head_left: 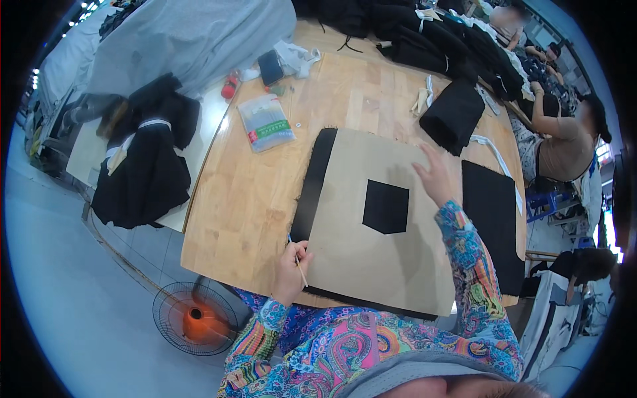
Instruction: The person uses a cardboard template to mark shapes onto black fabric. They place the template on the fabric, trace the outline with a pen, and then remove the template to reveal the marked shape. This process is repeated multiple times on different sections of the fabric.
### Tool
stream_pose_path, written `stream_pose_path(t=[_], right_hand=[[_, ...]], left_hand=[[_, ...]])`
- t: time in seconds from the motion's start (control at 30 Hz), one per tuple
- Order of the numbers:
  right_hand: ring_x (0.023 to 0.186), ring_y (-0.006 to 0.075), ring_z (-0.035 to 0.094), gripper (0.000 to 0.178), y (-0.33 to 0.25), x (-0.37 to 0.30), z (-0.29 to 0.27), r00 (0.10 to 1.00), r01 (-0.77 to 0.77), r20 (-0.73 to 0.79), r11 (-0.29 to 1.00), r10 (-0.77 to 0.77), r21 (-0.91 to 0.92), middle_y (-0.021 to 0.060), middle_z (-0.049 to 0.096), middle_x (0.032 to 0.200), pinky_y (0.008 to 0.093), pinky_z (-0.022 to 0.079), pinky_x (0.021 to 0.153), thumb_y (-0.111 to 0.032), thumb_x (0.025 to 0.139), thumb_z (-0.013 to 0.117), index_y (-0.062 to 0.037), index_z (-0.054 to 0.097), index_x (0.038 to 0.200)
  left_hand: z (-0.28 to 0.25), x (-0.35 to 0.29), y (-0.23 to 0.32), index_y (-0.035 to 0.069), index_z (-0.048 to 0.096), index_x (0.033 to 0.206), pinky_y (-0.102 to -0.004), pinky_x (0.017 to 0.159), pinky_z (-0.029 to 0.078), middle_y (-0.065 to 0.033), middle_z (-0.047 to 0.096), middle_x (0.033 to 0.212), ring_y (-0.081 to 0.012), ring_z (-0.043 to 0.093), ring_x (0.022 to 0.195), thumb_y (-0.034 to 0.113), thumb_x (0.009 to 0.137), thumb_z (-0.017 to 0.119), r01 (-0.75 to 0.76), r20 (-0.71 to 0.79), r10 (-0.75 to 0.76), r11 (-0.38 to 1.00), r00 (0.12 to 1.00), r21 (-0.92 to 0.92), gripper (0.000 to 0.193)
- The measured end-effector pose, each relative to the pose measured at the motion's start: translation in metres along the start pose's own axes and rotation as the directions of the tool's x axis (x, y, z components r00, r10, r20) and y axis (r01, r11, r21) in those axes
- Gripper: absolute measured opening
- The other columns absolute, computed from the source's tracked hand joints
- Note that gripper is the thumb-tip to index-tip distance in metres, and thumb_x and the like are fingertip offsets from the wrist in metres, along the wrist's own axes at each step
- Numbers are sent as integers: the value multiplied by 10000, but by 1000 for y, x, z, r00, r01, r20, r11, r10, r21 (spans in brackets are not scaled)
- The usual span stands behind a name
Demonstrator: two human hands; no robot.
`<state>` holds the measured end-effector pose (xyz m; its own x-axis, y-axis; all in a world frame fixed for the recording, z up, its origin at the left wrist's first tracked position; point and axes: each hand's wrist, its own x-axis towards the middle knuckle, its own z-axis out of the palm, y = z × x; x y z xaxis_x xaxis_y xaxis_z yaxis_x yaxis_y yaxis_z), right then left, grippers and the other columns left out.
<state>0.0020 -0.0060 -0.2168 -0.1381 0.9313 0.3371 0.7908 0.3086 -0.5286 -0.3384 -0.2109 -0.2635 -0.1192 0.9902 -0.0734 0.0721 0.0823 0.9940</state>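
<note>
A large beige sheet [345, 265] lies on black fabric [312, 179], which shows along its left and lower edges. In the sheet's middle is a black pocket-shaped pentagon [386, 207]; whether it is an opening or a separate piece, I cannot tell. At the lower left edge, my left hand [289, 270] is closed around a thin pale pen-like stick [302, 272]. My right hand [434, 174] is at the sheet's upper right edge, fingers apart and holding nothing. Whether it touches the sheet is unclear.
Black fabric pieces [490, 225] and a folded black bundle [454, 116] lie to the right. A plastic packet [265, 123] and a phone [271, 67] are at the upper left. An orange fan [196, 321] stands lower left. Another person [567, 142] sits at the right.
</note>
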Motion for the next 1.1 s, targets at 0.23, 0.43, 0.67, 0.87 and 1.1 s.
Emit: stream_pose_path(t=[0.23,0.43,0.67,0.87,1.1], right_hand=[[1322,368,329,536,-53,59,94,951,217,217,976,-218,28,224,384,1393,453,283,1083,-177,826,649,-12,453,1298],[1345,356,294,547,-58,62,133,899,248,402,957,-171,-149,197,367,1410,516,241,1083,-260,864,593,-4,409,1311],[1358,338,279,571,-63,53,130,895,227,417,967,-159,-119,172,355,1429,521,250,1072,-312,873,583,-11,403,1324],[1366,324,271,577,-62,54,133,889,212,443,963,-119,-166,151,337,1447,526,233,1080,-318,882,573,-23,388,1341],[1369,318,265,572,-58,55,135,894,218,429,963,-131,-161,149,329,1452,536,227,1080,-313,883,571,-28,385,1344]], left_hand=[[5,-13,-2,15,463,803,-260,692,439,-121,631,928,-112,525,763,-50,837,600,-24,-92,24,1000,995,-5,155],[4,-17,3,9,494,823,-260,670,452,-119,629,905,-127,533,705,-37,836,610,-76,-83,84,992,993,99,126],[2,-22,13,5,524,844,-280,664,472,-83,557,736,-151,581,718,-39,832,612,-64,-105,81,986,991,155,99],[6,-18,0,4,520,833,-301,683,476,-86,537,702,-196,632,852,-48,832,602,-44,-132,60,992,989,119,97],[8,-15,-1,3,516,832,-291,656,470,-126,619,812,-168,607,768,-54,819,606,-16,-136,31,994,990,111,108]])
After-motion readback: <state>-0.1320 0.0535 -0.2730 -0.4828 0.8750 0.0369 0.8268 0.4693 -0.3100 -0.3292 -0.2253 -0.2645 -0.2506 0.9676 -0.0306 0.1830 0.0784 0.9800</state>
